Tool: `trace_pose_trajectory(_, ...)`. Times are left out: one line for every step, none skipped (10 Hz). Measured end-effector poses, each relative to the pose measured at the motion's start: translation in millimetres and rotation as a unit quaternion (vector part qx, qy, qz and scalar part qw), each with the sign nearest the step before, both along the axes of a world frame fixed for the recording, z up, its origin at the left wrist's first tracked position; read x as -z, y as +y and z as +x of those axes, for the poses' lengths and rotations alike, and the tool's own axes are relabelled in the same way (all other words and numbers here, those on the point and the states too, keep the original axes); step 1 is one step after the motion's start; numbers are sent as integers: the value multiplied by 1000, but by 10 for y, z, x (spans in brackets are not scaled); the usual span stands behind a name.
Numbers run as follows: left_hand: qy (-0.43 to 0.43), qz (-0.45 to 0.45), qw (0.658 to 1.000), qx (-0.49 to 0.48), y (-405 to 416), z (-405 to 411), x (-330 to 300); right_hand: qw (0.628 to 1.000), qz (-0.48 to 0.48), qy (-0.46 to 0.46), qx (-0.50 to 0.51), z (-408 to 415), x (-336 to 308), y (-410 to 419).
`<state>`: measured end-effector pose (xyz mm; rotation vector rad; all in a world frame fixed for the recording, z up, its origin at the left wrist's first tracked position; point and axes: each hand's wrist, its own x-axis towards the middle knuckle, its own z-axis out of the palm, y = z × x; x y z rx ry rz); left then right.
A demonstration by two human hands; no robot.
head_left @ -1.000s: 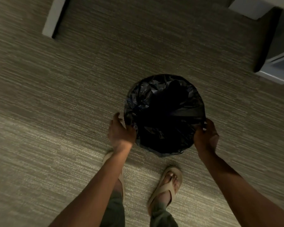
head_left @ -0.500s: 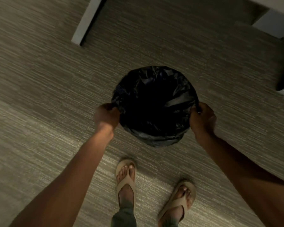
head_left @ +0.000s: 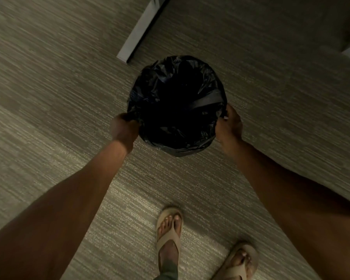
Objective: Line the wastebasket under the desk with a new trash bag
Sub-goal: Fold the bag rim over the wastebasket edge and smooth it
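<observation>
Wastebasket (head_left: 177,106) dead centre below me, out on the carpet (head_left: 49,98), black bag (head_left: 207,101) folded over its rim all round and sagging into the dark inside. I've got both sides: left hand (head_left: 124,129) closed on the bag edge at the left rim, a bit blurred, and right hand (head_left: 229,125) curled tight on the plastic at the right rim. Whether the basket is sitting on the floor or hanging off it, I can't tell. Desk leg (head_left: 138,30) stands just beyond the far rim, my sandals (head_left: 169,229) well back. Risk, as I read it: I'm gripping thin plastic, so a hard pull could tear it or drag the fold off the far rim, and shoving forward could knock the basket against that leg.
</observation>
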<state>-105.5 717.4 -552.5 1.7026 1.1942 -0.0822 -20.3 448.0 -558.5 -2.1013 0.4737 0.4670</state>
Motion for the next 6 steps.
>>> trace_pose_trajectory(-1, 14, 1000, 20, -21, 48, -15, 1000, -11, 16, -2, 41, 86, 28)
trace_pose_trajectory(-7, 17, 1000, 26, -72, 51, -29, 999, -30, 19, -22, 33, 59, 11)
trace_pose_trajectory(0, 44, 999, 18, -125, -2, -38, 996, -59, 17, -71, -7, 30, -41)
trace_pose_trajectory(5, 171, 982, 77, -245, -115, -115, 984, -121, -27, -127, -86, -103, -109)
trace_pose_trajectory(-19, 263, 947, 184, -485, -307, -197, 954, -175, -84, -230, -224, -291, -231)
trace_pose_trajectory(-83, 284, 909, 293, -792, -491, -233, 909, -213, -118, -337, -385, -474, -374)
